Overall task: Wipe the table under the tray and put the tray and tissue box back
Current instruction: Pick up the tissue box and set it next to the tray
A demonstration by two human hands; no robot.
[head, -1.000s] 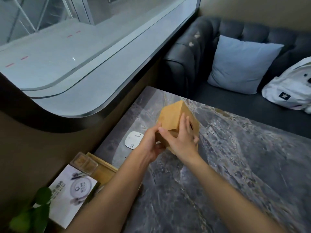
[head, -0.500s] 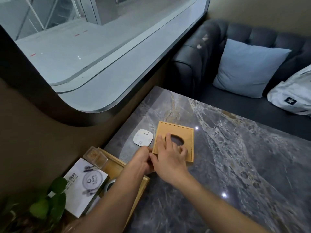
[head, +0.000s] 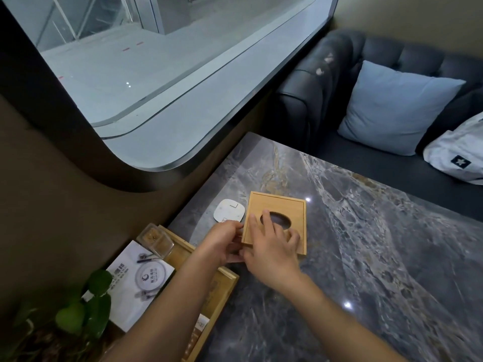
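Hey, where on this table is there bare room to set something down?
The marble table is bare right of the tissue box, toward the sofa. The wall side is crowded: white pad, wooden tray, both hands.

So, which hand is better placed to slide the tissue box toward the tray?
Probably the right hand: it lies flat on the tissue box, fingers at the oval opening. The left hand only touches its near-left edge, beside the tray.
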